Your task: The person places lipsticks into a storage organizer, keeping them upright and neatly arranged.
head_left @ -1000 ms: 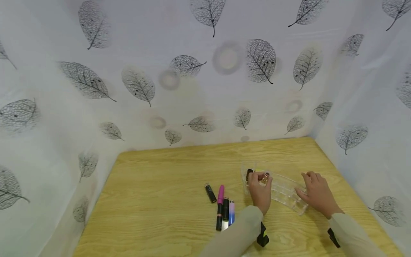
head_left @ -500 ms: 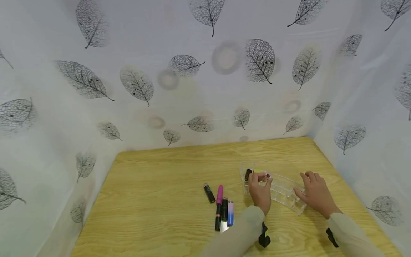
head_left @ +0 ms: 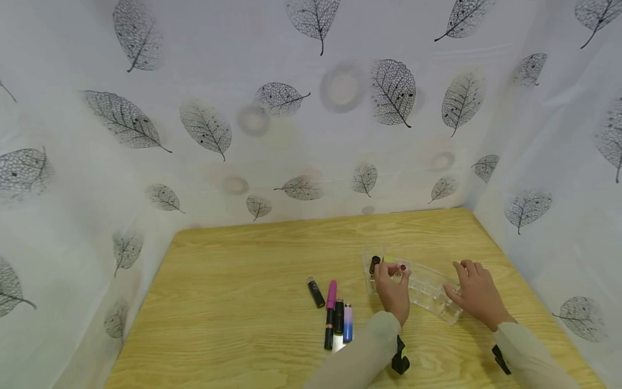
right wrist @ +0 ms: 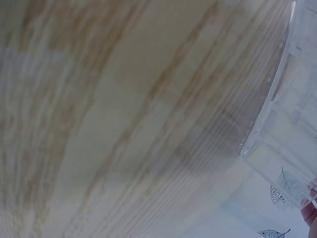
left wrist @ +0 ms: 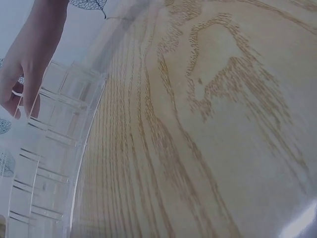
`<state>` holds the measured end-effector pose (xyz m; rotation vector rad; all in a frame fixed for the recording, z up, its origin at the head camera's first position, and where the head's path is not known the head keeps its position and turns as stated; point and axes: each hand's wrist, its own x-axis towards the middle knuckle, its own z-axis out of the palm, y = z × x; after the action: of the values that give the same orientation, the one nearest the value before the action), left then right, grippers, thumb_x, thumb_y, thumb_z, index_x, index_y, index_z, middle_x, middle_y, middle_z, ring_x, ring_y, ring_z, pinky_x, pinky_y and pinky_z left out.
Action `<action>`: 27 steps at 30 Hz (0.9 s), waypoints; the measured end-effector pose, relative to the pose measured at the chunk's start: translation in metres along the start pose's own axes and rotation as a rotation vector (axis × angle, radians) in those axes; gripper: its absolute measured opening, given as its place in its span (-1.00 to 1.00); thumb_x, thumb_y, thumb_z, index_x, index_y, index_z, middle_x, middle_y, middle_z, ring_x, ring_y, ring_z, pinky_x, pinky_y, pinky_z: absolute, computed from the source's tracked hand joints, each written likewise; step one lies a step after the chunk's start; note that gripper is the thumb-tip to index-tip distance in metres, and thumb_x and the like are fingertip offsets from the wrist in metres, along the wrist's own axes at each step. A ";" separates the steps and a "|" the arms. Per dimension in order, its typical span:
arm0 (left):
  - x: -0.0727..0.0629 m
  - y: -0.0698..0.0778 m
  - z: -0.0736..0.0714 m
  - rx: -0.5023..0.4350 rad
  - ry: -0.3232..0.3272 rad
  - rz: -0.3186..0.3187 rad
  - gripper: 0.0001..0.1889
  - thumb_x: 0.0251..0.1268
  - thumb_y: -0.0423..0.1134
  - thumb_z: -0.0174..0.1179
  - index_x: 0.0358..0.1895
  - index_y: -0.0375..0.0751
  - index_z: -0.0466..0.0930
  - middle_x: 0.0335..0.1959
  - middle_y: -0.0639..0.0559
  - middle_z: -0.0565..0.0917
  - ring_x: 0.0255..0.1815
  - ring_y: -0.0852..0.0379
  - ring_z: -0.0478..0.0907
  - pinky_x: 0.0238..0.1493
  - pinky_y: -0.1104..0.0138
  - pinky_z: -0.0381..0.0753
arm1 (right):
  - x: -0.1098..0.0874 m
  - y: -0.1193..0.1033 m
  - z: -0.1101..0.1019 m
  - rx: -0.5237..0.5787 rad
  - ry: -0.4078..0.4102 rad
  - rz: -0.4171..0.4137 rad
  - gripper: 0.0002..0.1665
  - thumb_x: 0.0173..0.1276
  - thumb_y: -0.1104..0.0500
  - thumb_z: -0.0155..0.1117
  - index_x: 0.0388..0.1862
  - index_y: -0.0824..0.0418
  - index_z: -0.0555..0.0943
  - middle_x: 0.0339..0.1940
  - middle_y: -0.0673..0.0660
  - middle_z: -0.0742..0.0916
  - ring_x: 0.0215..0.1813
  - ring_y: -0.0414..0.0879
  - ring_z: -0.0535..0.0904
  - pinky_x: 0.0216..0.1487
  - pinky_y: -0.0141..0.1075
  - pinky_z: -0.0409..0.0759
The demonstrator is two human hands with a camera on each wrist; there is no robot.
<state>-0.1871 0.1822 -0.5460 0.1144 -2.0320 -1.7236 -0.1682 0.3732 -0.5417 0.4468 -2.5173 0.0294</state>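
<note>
My left hand (head_left: 394,294) pinches a lipstick (head_left: 402,268) with a dark red end between thumb and fingers, at the left part of a clear, curved lipstick organizer (head_left: 427,294). Its lower part is hidden, so I cannot tell how deep it sits. A dark lipstick (head_left: 374,264) stands in the organizer's left end, beside that hand. At the other end, my right hand (head_left: 481,294) grips the organizer, thumb and fingers about its edge. The left wrist view shows the right hand (left wrist: 32,62) over the organizer's open cells (left wrist: 47,173).
Left of the organizer, a black tube (head_left: 316,292), a pink-and-black tube (head_left: 331,302), another black tube (head_left: 339,317) and a pink-to-blue tube (head_left: 347,323) lie on the wooden table (head_left: 233,302). Leaf-printed white curtains (head_left: 291,140) enclose the back and sides.
The lipstick in my left hand has gone slightly down, and its end now faces up toward the head camera. My right hand keeps its place on the organizer.
</note>
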 end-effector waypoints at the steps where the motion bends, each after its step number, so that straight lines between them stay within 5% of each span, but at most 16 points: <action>1: 0.000 0.000 0.000 0.002 0.002 0.005 -0.73 -0.06 -0.32 0.42 -0.41 -0.05 0.45 -0.37 0.16 0.45 -0.30 0.29 0.46 -0.23 0.30 0.58 | 0.000 0.000 0.000 0.001 -0.003 0.002 0.08 0.34 -0.45 -0.57 -0.07 0.49 0.50 -0.23 0.38 0.54 -0.25 0.25 0.46 -0.36 0.08 0.44; 12: -0.001 -0.003 0.000 0.088 0.041 -0.080 -0.65 -0.17 -0.32 0.48 -0.44 0.02 0.42 -0.44 0.21 0.45 -0.39 0.28 0.41 -0.35 0.41 0.47 | 0.000 -0.003 -0.003 0.018 -0.038 0.021 0.06 0.35 -0.44 -0.52 -0.03 0.49 0.48 -0.20 0.38 0.54 -0.21 0.27 0.46 -0.32 0.08 0.44; 27: 0.000 0.000 -0.001 0.129 0.038 -0.050 -0.66 -0.10 -0.25 0.45 -0.38 -0.02 0.41 -0.41 0.17 0.45 -0.38 0.27 0.44 -0.35 0.43 0.47 | 0.000 -0.001 -0.003 0.006 -0.039 0.022 0.08 0.35 -0.44 -0.57 -0.04 0.50 0.49 -0.20 0.39 0.53 -0.20 0.28 0.46 -0.31 0.09 0.44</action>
<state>-0.1864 0.1820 -0.5457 0.2408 -2.1283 -1.6059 -0.1661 0.3722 -0.5396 0.4257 -2.5609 0.0368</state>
